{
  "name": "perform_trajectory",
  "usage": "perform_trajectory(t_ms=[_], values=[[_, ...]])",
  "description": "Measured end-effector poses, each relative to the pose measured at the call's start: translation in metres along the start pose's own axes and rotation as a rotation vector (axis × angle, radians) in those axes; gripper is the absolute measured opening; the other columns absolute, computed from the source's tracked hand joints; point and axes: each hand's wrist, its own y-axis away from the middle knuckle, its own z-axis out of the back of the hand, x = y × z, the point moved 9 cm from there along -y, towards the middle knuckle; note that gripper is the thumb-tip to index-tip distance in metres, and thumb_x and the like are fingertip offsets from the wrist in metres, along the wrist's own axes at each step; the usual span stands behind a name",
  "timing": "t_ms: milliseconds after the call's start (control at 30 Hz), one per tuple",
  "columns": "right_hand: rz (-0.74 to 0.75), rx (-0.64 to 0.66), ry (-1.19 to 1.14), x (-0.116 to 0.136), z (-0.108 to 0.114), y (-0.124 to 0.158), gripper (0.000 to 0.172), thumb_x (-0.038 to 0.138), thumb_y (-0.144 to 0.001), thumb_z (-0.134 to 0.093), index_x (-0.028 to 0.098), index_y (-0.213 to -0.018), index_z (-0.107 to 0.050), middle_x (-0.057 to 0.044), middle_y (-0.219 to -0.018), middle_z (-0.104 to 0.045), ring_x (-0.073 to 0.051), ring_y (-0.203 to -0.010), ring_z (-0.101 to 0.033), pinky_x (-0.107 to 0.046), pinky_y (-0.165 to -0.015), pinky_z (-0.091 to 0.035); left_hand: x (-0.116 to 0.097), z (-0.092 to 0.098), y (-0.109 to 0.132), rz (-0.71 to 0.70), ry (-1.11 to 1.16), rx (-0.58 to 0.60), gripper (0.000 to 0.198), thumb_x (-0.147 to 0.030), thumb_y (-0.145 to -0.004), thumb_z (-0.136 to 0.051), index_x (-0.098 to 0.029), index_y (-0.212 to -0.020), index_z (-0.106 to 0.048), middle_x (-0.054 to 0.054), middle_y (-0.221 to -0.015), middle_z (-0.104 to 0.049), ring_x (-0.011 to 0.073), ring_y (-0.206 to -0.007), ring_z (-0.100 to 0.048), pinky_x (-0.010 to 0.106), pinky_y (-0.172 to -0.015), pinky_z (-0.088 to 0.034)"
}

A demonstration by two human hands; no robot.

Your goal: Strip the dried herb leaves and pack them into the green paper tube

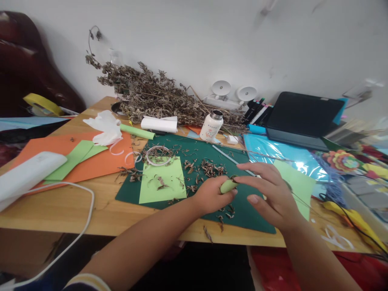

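Note:
My left hand [212, 195] is wrapped round a small rolled green paper tube [228, 186]. Dark bits, apparently dried leaf, show at the tube's open end. My right hand [274, 196] has its fingers spread, and one fingertip is at or just by that end; whether it touches I cannot tell. Below both hands lies a dark green cutting mat [194, 155] strewn with crumbled dried leaves [212, 167]. A light green paper sheet [162, 194] rests on the mat's left part, with leaf bits and a ring of white tape [158, 156] on it.
Dried plant stems [157, 89] are heaped along the wall. A white bottle [211, 125] stands uncapped behind the mat. Another green paper roll [138, 131] and orange paper [100, 161] lie left. At right are a blue glossy packet [279, 155] and a black tablet-like device [306, 115].

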Motion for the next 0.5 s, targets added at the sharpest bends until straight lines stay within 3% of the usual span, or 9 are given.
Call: perform_trajectory(t_ms=[300, 500], values=[[0.048, 0.019, 0.139, 0.0091, -0.0033, -0.0007, 0.025, 0.032, -0.073, -0.046, 0.02, -0.094, -0.054, -0.009, -0.108, -0.048, -0.026, -0.095, -0.044, -0.044, -0.08, -0.035, -0.0008, 0.0009, 0.0002, -0.017, 0.019, -0.023, 0.017, -0.03, -0.073, -0.044, -0.015, -0.065, -0.046, -0.004, -0.058, -0.043, 0.0076, -0.055, -0.04, 0.018, -0.051, -0.033], [-0.007, 0.022, 0.056, 0.001, -0.0036, -0.0017, 0.026, 0.035, -0.077, -0.039, 0.019, -0.091, -0.054, -0.01, -0.106, -0.05, -0.025, -0.093, -0.047, -0.043, -0.078, -0.035, 0.0003, -0.0005, -0.0004, 0.01, 0.005, -0.001, 0.017, -0.03, -0.072, -0.045, -0.015, -0.065, -0.047, -0.003, -0.058, -0.044, 0.008, -0.055, -0.041, 0.019, -0.051, -0.033]])
